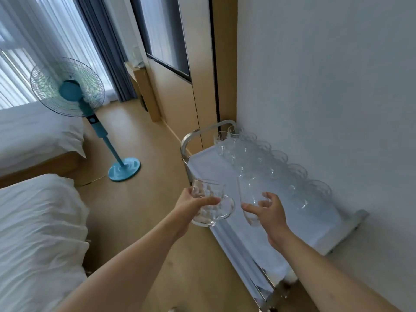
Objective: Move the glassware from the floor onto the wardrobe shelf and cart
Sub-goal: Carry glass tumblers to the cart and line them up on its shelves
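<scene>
My left hand (pixel 191 206) grips a clear glass mug with a handle (pixel 210 204), held in the air just left of the cart's near edge. My right hand (pixel 269 211) holds a tall clear glass (pixel 249 199) over the cart's top, fingers curled round it. The metal cart (pixel 322 235), with a white top, stands against the white wall. Several clear glasses (pixel 252 158) stand in rows along its far and wall side. The wardrobe (pixel 175 93) rises behind the cart; its shelf is not visible.
A blue standing fan (pixel 76 93) stands on the wooden floor to the left. Two beds with white bedding (pixel 38 221) fill the left side. A curtain and window are at the far left. A wooden ledge (pixel 135 68) beside the wardrobe carries a glass.
</scene>
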Tool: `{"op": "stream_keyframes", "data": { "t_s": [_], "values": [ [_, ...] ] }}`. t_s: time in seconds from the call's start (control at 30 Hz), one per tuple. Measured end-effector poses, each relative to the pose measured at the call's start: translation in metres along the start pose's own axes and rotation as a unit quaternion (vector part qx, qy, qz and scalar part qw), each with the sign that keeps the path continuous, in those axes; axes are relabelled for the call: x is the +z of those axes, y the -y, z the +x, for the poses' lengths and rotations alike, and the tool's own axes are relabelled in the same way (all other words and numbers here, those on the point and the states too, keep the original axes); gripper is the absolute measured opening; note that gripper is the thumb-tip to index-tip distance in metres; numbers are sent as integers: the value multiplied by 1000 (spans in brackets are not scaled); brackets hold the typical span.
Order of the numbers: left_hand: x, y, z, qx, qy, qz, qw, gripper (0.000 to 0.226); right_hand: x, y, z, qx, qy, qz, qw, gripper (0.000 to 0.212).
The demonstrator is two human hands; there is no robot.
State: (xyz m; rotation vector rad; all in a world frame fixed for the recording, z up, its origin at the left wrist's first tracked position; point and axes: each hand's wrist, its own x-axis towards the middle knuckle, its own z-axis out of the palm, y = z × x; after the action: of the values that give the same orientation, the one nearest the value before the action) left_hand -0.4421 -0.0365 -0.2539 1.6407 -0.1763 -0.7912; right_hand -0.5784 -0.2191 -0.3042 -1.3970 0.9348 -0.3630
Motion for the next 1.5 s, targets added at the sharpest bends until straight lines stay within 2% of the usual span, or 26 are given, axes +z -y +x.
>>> {"op": "stream_keyframes", "data": {
  "t_s": [0.1,0.2,0.37,0.47,0.57,0.73,0.87,0.93,1.1,1.4,1.5],
  "values": [
    [6,-7,36,-2,22,39,999,87,3,-2,21,5,-43,7,999,80],
    [9,-16,76,13,71,98,993,113,5,1,39,15,-82,19,996,84],
    [15,-32,134,52,159,234,958,102,16,1,52,38,-155,36,986,91],
    [23,-40,162,140,172,343,913,106,22,0,56,46,-201,32,978,91],
    [29,-42,179,221,202,441,846,109,31,-2,55,59,-247,40,966,90],
    [37,-34,208,253,297,490,780,118,50,-9,48,65,-296,28,953,91],
    [55,-29,229,276,348,536,717,114,50,-11,55,80,-318,12,945,90],
    [62,-29,235,288,351,567,687,112,49,-8,59,85,-315,0,945,89],
    [88,-33,267,358,328,648,587,110,34,-6,90,77,-313,-18,947,90],
    [143,-34,321,396,323,704,494,110,18,-15,139,66,-317,-14,946,92],
    [154,-33,336,398,319,712,482,108,13,-17,154,71,-327,4,942,92]
  ]
}}
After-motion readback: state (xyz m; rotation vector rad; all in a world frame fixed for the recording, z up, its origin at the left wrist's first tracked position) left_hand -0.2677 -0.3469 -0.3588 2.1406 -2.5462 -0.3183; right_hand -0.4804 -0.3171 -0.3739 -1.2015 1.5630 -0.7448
